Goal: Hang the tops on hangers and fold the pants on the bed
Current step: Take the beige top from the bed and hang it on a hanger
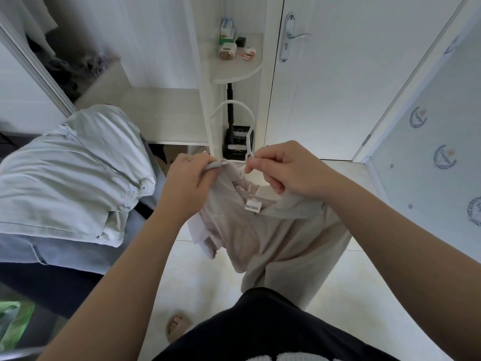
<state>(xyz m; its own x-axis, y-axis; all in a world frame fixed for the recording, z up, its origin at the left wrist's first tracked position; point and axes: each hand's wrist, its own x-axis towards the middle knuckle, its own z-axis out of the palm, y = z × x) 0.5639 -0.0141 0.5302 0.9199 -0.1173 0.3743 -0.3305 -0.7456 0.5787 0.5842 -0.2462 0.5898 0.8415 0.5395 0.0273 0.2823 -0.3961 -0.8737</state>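
We see soft, even daylight, brightest on the white door (338, 87) and pale floor (208, 277). Shadows are faint. The wide lens bends the edges; the wardrobe (78, 63) at upper left is blurred, while the top (273, 230) at centre looks sharp.

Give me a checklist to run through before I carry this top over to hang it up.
1. Left hand grips the beige top at the neckline: ok.
2. Right hand pinches the white hanger below its hook: ok.
3. Hook stands clear of the fabric: ok.
4. Hanger arms seated inside both shoulders: cannot tell, fabric hides them.
5. Hem clear of the floor: cannot tell, the body hides it.
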